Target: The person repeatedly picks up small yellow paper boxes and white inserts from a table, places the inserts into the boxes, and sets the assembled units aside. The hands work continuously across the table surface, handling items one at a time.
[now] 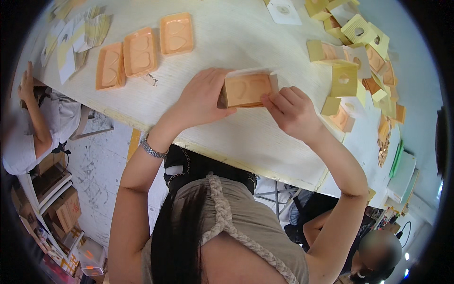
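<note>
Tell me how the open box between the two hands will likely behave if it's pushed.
The open box is probably light, since its walls look like thin card. Those walls may bend under pressure, though the orange tray inside could brace them. Its flat faces suggest sliding rather than rolling.

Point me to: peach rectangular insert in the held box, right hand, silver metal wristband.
Peach rectangular insert [250, 89]: head view, middle of its face.
Right hand [293, 110]: head view, back of the hand.
Silver metal wristband [152, 148]: head view, outer links.
</note>
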Demonstrator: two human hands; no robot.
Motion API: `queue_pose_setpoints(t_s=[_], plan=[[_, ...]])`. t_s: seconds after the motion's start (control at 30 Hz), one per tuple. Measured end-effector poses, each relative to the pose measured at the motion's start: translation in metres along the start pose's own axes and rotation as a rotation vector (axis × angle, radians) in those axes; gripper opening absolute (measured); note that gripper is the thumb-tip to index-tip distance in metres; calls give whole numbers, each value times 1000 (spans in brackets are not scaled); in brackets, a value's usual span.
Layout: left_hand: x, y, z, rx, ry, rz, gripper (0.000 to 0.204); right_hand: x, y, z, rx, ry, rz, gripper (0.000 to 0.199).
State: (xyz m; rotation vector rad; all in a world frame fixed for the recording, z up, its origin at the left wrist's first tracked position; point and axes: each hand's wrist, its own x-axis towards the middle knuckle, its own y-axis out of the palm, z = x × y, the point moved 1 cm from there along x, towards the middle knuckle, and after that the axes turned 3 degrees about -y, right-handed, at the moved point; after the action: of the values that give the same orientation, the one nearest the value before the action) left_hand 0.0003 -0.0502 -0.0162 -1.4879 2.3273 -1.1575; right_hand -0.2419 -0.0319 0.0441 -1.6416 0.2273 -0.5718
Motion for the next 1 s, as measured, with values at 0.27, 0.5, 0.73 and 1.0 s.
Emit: queue_pose_setpoints(t_s=[0.27,0.5,0.73,1.0], plan=[[-1,0,-9,12,-118,10,73,5,-9,27,-84,47,160,6],[13,-17,-12,-51,-101,274,82,12,39,38,211,238,-143,19],[179,-25,-6,199,133,-56,48,-42,4,9,318,471,-179,12],[289,26,0,707,-200,94,47,-116,14,-76,-502,1034,-425,26]])
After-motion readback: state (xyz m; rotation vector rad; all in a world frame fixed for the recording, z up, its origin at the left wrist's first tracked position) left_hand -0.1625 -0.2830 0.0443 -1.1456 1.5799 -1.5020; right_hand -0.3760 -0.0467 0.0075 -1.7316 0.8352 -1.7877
